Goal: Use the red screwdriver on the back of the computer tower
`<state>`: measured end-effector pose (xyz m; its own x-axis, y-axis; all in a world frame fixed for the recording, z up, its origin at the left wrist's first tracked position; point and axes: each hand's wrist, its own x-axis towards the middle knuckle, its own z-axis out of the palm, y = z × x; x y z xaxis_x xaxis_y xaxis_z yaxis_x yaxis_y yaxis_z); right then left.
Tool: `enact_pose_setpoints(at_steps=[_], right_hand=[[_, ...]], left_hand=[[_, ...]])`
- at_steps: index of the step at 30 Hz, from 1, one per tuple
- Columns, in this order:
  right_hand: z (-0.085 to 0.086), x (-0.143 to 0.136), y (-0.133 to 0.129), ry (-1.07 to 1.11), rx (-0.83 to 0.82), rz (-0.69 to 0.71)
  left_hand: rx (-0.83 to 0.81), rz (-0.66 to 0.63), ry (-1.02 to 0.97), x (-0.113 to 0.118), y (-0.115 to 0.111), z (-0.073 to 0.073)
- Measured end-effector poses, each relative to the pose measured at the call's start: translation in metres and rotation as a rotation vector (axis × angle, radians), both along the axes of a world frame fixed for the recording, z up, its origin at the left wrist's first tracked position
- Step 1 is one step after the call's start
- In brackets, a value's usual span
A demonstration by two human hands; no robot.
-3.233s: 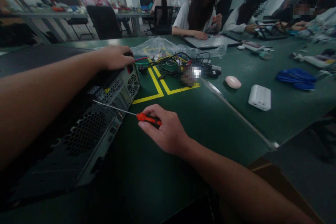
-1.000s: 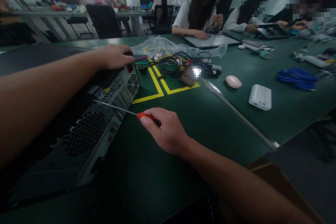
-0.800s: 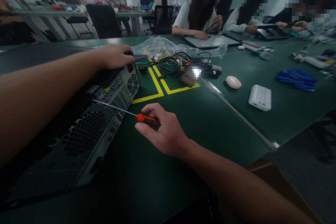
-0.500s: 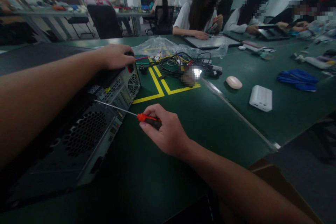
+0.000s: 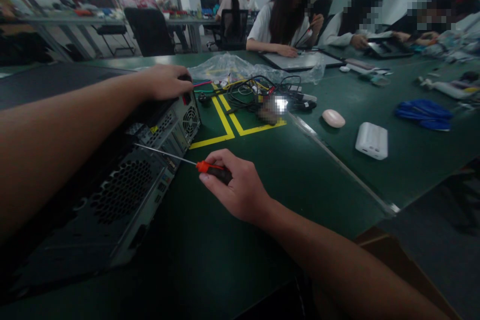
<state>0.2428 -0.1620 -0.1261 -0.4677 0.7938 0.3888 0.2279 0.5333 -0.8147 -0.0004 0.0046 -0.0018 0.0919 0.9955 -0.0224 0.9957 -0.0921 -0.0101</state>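
A dark computer case lies on the green table at the left, its rear panel with vents and ports facing right. My left hand rests on the far top corner of the case, fingers curled over its edge near the round fan grille. In my right hand is a screwdriver with an orange and black handle, held between thumb and fingers. Its long shaft points left, and the tip meets the rear edge of the case; the exact contact spot is too small to tell.
Tangled black cables and clear plastic film lie beyond the case. To the right are a pink oval object, a white device and a blue bundle. Several people sit at tables behind.
The view has shifted very slightly. Across the table, a person's raised hand with a tool has moved a little. Both my hands stay in place.
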Motion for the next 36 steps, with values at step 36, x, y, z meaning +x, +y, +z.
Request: enact_pose_setpoints(at_steps=[36], right_hand=[[-0.0006, -0.0012, -0.0028, 0.029, -0.010, -0.017]], left_hand=[[-0.013, 0.000, -0.026, -0.0007, -0.0006, 0.0021]])
